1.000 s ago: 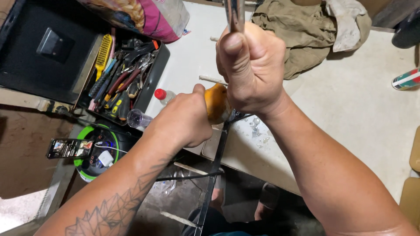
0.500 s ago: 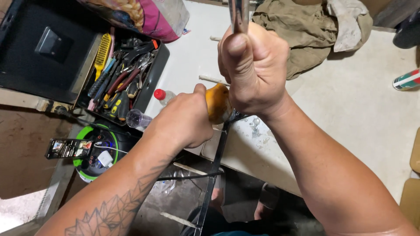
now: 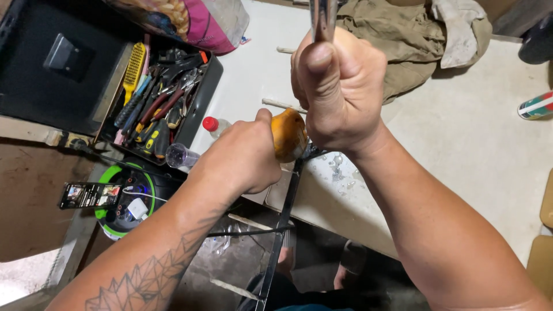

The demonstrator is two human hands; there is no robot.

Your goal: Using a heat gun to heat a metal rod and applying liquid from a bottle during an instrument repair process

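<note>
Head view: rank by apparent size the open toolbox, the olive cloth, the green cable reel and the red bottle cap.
1. Toolbox
2. Cloth, partly hidden by the right hand, so its full extent is unsure
3. Reel
4. Cap

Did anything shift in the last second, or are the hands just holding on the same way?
Almost nothing changed. The right hand is still clamped round the shiny metal bar, and the left hand still grips the orange handle beside it; neither let go nor visibly moved. The open tool case, the green cable reel and the crumpled cloth lie as before.
</note>
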